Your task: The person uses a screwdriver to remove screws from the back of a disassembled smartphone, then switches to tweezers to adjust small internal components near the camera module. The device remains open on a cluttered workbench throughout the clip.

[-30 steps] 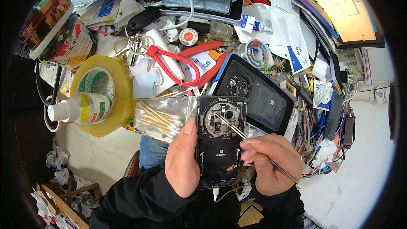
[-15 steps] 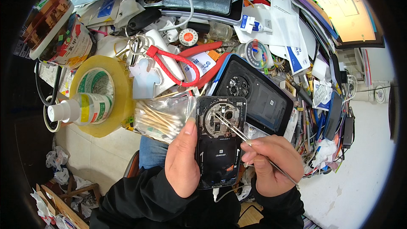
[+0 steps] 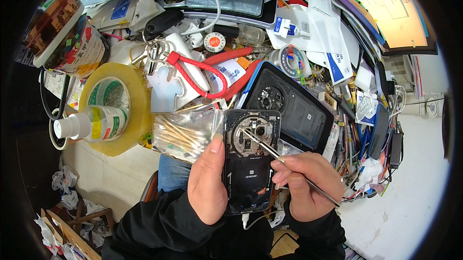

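An opened phone (image 3: 250, 168), back off and inner parts bare, is held upright by my left hand (image 3: 208, 183), whose thumb lies along its left edge. A white cable plug (image 3: 245, 220) sits in its lower end. Between the fingers and thumb of my right hand (image 3: 311, 183) is a pair of metal tweezers (image 3: 270, 149), slanting up to the left. Their tips are at the round camera area near the phone's top; whether they grip a part there is too small to tell. Just beyond lies a detached phone back cover (image 3: 294, 110) with a round camera cutout.
Left of the phone are a bag of cotton swabs (image 3: 181, 134), a big roll of yellow tape (image 3: 91, 84) and a white-capped bottle (image 3: 91, 124). Red-handled pliers (image 3: 241, 79), a red key strap (image 3: 202, 69) and a solder spool (image 3: 291, 61) crowd the bench behind. Tools and papers pile up at right.
The tweezer tips have shifted slightly left within the camera area, and my right hand has moved a little left with them. My left hand and the phone stay in place.
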### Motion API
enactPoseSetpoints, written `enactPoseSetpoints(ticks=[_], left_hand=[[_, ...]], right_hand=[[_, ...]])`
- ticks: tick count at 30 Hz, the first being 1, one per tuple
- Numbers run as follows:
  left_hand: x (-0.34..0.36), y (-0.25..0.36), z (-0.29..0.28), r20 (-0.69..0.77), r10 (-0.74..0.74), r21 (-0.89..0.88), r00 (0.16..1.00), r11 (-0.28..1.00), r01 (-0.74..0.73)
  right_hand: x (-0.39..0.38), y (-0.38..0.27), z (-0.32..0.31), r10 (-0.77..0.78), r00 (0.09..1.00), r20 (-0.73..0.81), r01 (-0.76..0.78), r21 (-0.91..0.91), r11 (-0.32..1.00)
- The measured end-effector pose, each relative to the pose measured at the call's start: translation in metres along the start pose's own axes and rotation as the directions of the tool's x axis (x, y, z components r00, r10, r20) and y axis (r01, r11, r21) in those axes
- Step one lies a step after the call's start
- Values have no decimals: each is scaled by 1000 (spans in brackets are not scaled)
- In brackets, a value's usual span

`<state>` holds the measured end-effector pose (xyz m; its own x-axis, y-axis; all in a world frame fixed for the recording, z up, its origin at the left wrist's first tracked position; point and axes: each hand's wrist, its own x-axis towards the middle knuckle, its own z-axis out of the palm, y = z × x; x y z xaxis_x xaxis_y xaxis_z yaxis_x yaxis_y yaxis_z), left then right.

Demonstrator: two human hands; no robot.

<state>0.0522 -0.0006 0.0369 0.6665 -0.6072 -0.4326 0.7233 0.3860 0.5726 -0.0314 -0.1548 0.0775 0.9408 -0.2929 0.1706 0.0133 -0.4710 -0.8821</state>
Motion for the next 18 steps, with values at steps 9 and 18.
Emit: enactPoseSetpoints(ticks=[9, 18], left_hand=[[-1, 3, 0, 13, -19, -15, 1000, 1000, 19], [1, -2, -1, -5, 9, -16, 1000, 1000, -9]], right_hand=[[-1, 1, 1, 30, 999, -25, -29, 24, 999], [-3, -2, -1, 7, 1000, -29, -7, 2, 1000]])
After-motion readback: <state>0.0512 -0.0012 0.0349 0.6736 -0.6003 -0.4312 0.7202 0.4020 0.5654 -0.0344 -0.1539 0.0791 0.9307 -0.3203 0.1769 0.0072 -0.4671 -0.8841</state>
